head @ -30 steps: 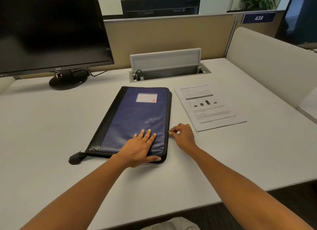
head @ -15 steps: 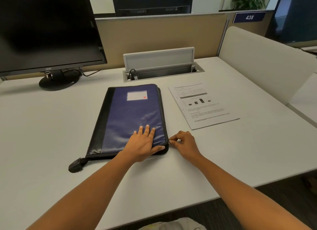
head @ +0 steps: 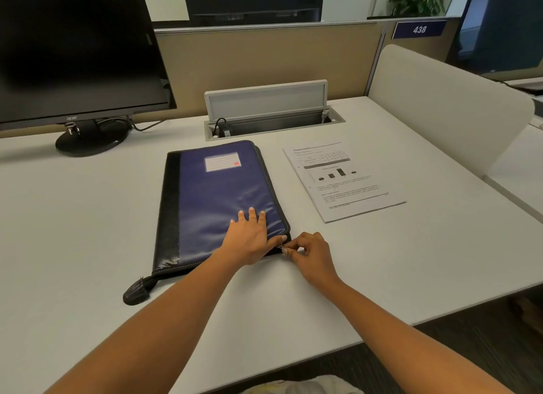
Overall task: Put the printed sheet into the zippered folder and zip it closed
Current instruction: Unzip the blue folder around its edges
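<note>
Bare desk [head: 73, 217] lies open left of the zippered folder [head: 217, 199] — long axis running away from the viewer, label end far. Left hand [head: 249, 237] lies flat, fingers spread, on its near right corner; right hand [head: 311, 252] pinches the zipper pull [head: 282, 247] there. Printed sheet [head: 342, 179] lies flat just right — monitor [head: 76, 49] and cable hatch [head: 270, 111] behind.
</note>
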Motion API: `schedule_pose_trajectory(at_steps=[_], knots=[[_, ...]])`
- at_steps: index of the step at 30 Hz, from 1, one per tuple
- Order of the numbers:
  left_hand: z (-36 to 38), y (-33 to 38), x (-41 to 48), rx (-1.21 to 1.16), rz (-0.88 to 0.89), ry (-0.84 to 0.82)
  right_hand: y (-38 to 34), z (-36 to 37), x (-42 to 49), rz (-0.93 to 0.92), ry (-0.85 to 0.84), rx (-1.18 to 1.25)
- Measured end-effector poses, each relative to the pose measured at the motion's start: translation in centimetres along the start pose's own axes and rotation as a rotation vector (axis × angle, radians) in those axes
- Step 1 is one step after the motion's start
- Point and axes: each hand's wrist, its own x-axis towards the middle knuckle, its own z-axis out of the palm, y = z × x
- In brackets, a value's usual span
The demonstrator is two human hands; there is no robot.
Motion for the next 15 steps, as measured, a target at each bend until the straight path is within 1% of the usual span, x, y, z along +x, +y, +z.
schedule_pose_trajectory(at_steps=[10, 15], knots=[[-0.2, 0.5, 1.4, -0.013, -0.041, 0.03, -0.5, 1.1, 0.2, 0.019, 0.04, -0.114], [-0.5, 0.4, 1.8, -0.015, -0.015, 0.05, -0.8, 1.2, 0.1, 0.021, 0.068, -0.163]])
